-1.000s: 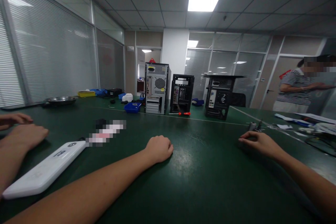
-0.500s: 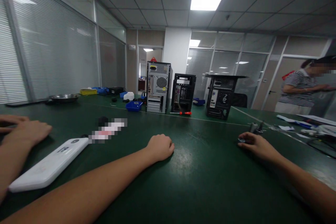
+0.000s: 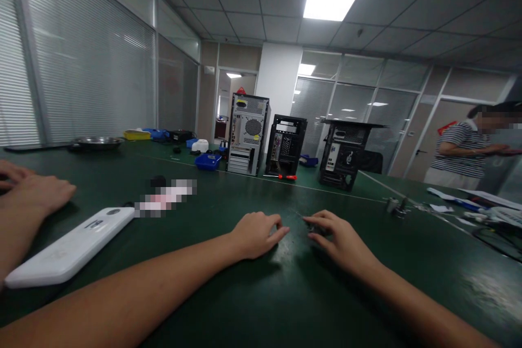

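Observation:
My left hand [image 3: 258, 234] rests on the green table [image 3: 228, 304] at the centre, fingers loosely spread toward the right and holding nothing. A short gap away, my right hand [image 3: 340, 239] lies on the table facing it. Its fingertips pinch a small dark part [image 3: 312, 227], most of which is hidden by the fingers. Both forearms stretch back toward me across the tabletop.
Another person's hands [image 3: 35, 193] rest at the far left beside a white flat device [image 3: 69, 244]. Three computer cases [image 3: 248, 133] stand at the back, with a red-handled screwdriver [image 3: 287, 176] and a blue bin [image 3: 207, 161]. Small metal parts [image 3: 395, 206] lie right. A person [image 3: 465, 147] stands far right.
My right hand has slid left from the small metal parts to the table's centre, bringing the small dark part close to my left hand. My left fingers have uncurled.

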`<state>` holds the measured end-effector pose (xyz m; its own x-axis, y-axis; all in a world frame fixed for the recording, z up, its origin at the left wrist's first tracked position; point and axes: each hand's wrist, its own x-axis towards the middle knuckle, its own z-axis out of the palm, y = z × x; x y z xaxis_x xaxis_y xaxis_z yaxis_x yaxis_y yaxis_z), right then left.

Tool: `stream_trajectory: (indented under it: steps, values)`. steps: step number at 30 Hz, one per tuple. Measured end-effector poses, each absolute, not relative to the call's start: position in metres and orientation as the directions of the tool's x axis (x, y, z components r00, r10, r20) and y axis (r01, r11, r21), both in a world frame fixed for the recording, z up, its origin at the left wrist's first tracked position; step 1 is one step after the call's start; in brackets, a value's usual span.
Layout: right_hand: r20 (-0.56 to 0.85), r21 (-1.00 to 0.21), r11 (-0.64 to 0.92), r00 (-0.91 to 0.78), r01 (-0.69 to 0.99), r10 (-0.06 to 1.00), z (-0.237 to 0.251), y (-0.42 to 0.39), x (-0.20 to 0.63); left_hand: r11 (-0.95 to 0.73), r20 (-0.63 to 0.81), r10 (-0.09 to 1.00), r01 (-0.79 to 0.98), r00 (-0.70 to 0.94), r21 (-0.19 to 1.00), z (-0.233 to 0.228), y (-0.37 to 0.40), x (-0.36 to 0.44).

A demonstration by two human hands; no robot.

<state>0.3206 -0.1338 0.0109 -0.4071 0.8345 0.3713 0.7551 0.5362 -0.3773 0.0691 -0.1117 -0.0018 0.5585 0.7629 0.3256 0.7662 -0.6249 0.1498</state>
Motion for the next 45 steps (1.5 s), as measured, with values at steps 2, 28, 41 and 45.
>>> stream_trajectory:
  steps: [2, 28, 41, 45]
  values:
    - [0.369, -0.362, 0.6, -0.481, 0.714, 0.795, 0.01, -0.148, 0.297, -0.687, 0.312, 0.714, 0.712, 0.627, 0.143, -0.002, -0.118, 0.074]
    - [0.429, -0.429, 0.441, -0.252, 0.788, 0.868, -0.02, -0.122, 0.327, -0.43, 0.246, 0.886, 0.895, 0.392, 0.122, -0.008, -0.099, 0.07]
    - [0.372, -0.182, 0.581, -0.492, 0.793, 0.787, -0.006, -0.145, 0.3, -0.678, 0.236, 0.729, 0.725, 0.643, 0.12, -0.005, -0.115, 0.075]
    - [0.401, 0.015, 0.7, -0.646, 0.714, 0.65, -0.007, -0.156, 0.283, -0.749, 0.285, 0.659, 0.644, 0.696, 0.157, -0.004, -0.129, 0.08]
